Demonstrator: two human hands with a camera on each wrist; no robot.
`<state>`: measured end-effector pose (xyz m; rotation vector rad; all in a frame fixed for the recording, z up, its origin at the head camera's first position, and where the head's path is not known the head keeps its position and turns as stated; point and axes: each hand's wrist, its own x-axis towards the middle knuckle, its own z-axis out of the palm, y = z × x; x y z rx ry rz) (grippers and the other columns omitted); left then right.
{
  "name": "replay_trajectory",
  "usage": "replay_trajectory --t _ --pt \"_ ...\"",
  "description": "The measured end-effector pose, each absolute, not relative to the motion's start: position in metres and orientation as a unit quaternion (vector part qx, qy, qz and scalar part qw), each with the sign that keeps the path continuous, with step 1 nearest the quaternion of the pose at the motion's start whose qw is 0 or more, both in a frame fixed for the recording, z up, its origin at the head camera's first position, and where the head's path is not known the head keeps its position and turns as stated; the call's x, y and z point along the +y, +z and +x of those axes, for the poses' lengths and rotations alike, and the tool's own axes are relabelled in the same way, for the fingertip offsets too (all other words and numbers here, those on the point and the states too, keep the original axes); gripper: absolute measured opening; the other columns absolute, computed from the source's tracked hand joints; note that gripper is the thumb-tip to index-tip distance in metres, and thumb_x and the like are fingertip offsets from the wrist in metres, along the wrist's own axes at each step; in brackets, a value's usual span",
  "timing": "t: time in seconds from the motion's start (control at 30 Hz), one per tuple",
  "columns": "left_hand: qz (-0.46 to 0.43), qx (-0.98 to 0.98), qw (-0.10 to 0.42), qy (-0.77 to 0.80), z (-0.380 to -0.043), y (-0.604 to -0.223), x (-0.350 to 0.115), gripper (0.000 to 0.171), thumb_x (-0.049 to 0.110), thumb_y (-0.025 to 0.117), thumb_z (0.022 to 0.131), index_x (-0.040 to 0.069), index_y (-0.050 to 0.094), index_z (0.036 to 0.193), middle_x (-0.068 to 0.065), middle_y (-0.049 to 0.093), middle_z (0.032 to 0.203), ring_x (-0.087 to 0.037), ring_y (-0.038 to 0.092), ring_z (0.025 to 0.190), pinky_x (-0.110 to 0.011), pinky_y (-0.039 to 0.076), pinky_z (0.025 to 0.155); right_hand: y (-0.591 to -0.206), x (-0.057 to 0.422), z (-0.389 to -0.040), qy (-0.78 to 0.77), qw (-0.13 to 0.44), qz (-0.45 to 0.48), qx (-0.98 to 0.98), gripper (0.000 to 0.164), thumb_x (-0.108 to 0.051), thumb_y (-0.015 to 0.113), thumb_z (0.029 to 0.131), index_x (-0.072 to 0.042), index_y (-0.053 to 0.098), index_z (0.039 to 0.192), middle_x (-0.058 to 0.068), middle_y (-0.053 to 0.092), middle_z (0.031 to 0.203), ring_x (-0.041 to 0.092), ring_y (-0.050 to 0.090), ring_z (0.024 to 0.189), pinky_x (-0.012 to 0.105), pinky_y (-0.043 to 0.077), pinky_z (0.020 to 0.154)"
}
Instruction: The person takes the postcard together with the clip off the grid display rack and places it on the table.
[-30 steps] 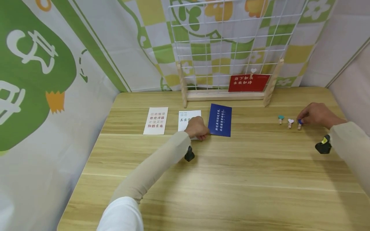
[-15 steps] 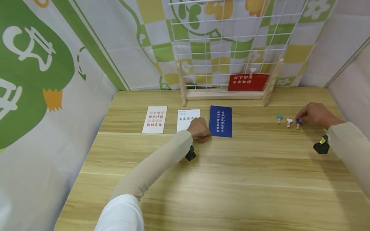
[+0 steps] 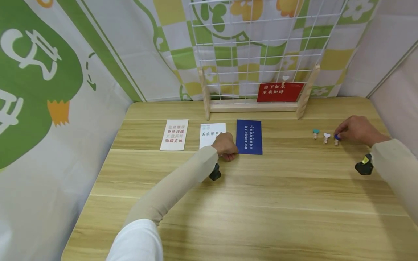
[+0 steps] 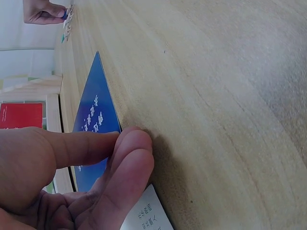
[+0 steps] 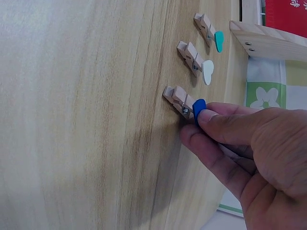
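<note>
My left hand [image 3: 225, 145] pinches the near left corner of a blue card [image 3: 249, 137] between thumb and curled fingers; the card lies on the table with white writing on it. Beneath that hand is a white card [image 3: 209, 135], partly hidden. At the right, my right hand [image 3: 357, 129] pinches the blue heart of a small wooden clothespin [image 5: 181, 101], thumb on the heart and fingers behind. Beside it lie a clothespin with a white heart [image 5: 194, 62] and one with a teal heart [image 5: 208, 32].
A white wire grid [image 3: 241, 58] in a wooden stand [image 3: 254, 108] rises at the back. A red card [image 3: 280, 92] hangs low on it from a white-heart clothespin [image 3: 285, 78]. Another white card [image 3: 174, 135] with red and grey writing lies at the left.
The blue card has turned slightly and straightened at my left hand, which has shifted a little to the right. My right hand has stayed at the blue-heart clothespin.
</note>
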<state>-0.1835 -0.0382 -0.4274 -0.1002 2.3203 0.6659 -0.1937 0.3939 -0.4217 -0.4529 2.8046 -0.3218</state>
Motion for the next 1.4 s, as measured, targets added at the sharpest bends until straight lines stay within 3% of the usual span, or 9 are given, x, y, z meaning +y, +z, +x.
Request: replay_trajectory --t 0.3,0.7,0.9,1.13,1.27,1.4 --pt "-0.035 0.894 0.359 0.266 -0.185 -0.427 -0.036 0.019 0.009 0.067 0.090 0.001 0.070 0.072 -0.007 0.068 0.060 -0.013 0.061 0.046 -0.026 0.060 0.058 -0.424 0.399 -0.193 -0.095 0.120 -0.170 0.973 0.008 -0.004 0.070 0.084 -0.003 0.077 0.088 0.022 0.074 0.096 0.048 0.065 0.095 0.059 0.047 0.085" --pt "0.006 0.912 0.330 0.244 -0.203 -0.420 -0.033 0.028 0.018 0.066 0.093 0.000 0.073 0.074 -0.009 0.073 0.065 -0.014 0.064 0.047 -0.026 0.059 0.055 -0.414 0.400 -0.192 -0.095 0.104 -0.154 0.978 0.009 -0.002 0.068 0.086 0.001 0.075 0.090 0.026 0.072 0.098 0.049 0.064 0.095 0.060 0.048 0.085" --pt "0.027 0.930 0.290 0.224 -0.222 -0.414 -0.029 0.024 0.019 0.069 0.091 -0.001 0.074 0.077 -0.010 0.075 0.072 -0.016 0.069 0.052 -0.028 0.061 0.062 -0.400 0.392 -0.200 -0.101 0.073 -0.163 0.979 0.011 -0.003 0.067 0.087 0.003 0.075 0.093 0.025 0.072 0.098 0.045 0.066 0.090 0.056 0.051 0.079" --pt "0.071 0.958 0.218 0.172 -0.238 -0.404 -0.024 0.026 0.025 0.068 0.091 0.002 0.075 0.081 -0.009 0.076 0.079 -0.019 0.074 0.067 -0.021 0.055 0.054 -0.375 0.365 -0.213 -0.095 0.066 -0.171 0.978 0.019 -0.008 0.066 0.092 0.006 0.072 0.102 0.028 0.071 0.103 0.042 0.067 0.085 0.053 0.053 0.073" --pt "0.082 0.975 0.151 0.144 -0.246 -0.394 -0.015 0.027 0.029 0.071 0.089 0.005 0.073 0.079 -0.009 0.076 0.089 -0.022 0.071 0.083 -0.027 0.057 0.073 -0.362 0.343 -0.223 -0.083 0.050 -0.200 0.975 0.019 -0.010 0.065 0.092 0.005 0.073 0.102 0.026 0.072 0.102 0.042 0.067 0.088 0.055 0.052 0.077" --pt "0.086 0.979 0.124 0.137 -0.258 -0.384 -0.007 0.026 0.031 0.071 0.089 0.006 0.072 0.082 -0.009 0.074 0.098 -0.024 0.068 0.094 -0.034 0.058 0.085 -0.351 0.316 -0.234 -0.080 0.035 -0.228 0.970 0.017 -0.009 0.067 0.090 0.004 0.073 0.100 0.024 0.072 0.099 0.040 0.067 0.085 0.055 0.052 0.077"
